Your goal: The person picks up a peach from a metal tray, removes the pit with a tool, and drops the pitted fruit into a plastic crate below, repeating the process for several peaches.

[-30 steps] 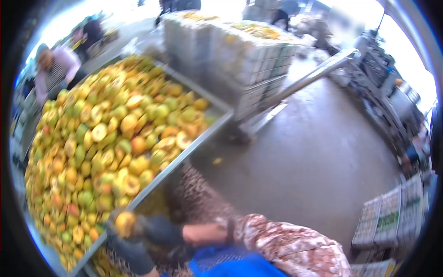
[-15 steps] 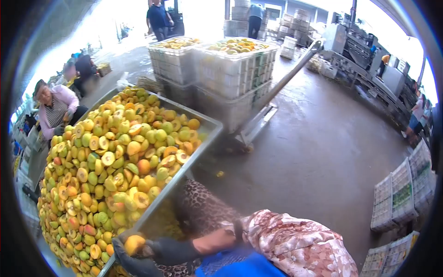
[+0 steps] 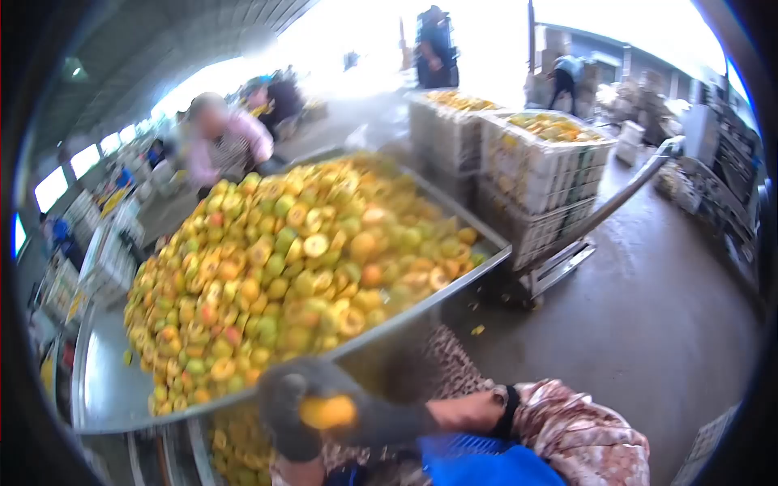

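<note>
Your gloved left hand is cupping an orange fruit, long axis running sideways; your blurred right hand's grip I cannot tell.

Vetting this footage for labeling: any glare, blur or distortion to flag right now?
Head view: far opening blown out white; dull sheen on the floor. Head view: left hand, right hand and orange fruit smeared, finger outlines unclear; fruit pile softer on its right side than its left. Head view: strong fisheye bending, black corners.
</note>
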`<move>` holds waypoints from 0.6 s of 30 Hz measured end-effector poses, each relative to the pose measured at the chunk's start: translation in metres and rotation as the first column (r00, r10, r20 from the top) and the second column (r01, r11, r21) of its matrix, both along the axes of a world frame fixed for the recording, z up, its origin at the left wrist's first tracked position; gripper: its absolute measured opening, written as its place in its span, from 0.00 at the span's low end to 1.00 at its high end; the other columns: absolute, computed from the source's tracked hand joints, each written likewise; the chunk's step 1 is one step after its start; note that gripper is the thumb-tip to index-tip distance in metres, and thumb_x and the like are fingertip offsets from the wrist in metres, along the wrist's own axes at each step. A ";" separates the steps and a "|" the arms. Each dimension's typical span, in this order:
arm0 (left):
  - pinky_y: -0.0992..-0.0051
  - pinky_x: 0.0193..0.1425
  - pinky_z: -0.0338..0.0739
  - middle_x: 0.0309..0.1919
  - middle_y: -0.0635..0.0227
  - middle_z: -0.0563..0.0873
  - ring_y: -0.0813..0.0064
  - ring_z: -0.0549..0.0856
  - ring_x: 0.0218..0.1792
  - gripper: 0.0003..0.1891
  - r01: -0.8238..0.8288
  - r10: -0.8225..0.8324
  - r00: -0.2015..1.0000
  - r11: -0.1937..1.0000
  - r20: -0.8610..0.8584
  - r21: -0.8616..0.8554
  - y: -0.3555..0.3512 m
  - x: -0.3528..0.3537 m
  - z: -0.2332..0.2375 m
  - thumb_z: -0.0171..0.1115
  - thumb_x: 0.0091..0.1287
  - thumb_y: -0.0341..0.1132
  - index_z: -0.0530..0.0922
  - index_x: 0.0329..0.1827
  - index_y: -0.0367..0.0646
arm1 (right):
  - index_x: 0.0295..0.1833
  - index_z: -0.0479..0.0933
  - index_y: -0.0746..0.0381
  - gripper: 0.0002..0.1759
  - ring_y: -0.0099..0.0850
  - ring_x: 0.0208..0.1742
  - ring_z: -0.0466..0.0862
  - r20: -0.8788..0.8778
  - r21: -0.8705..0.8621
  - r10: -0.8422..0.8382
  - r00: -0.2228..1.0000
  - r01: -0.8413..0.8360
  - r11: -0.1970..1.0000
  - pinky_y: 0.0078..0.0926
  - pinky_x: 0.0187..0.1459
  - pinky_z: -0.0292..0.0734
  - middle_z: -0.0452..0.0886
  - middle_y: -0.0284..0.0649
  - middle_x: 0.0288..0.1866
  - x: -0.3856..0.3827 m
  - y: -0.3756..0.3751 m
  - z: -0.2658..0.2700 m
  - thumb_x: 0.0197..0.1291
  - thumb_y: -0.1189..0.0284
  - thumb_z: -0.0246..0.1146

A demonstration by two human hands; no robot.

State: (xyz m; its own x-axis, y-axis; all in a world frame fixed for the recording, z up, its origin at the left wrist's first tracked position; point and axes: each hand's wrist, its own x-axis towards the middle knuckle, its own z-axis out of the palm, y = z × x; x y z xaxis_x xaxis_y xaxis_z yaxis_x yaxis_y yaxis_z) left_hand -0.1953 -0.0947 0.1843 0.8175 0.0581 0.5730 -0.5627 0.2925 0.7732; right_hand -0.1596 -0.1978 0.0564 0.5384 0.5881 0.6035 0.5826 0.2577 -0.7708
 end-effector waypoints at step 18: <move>0.57 0.68 0.77 0.56 0.51 0.86 0.49 0.83 0.62 0.16 -0.686 0.855 0.364 -0.022 0.369 0.727 0.202 0.020 -0.161 0.70 0.67 0.34 0.83 0.56 0.37 | 0.52 0.78 0.60 0.15 0.54 0.33 0.87 0.254 -0.871 0.116 0.960 0.175 0.459 0.49 0.33 0.80 0.86 0.50 0.30 0.031 -0.063 -0.094 0.60 0.68 0.64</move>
State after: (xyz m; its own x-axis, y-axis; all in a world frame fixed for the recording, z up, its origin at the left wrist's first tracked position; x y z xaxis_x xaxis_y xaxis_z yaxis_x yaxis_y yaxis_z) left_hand -0.1750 0.1073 0.0229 0.6181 0.4016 0.6757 0.0816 -0.8878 0.4530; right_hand -0.1282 -0.2606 -0.0376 0.4886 0.8640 -0.1218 0.7720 -0.4931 -0.4011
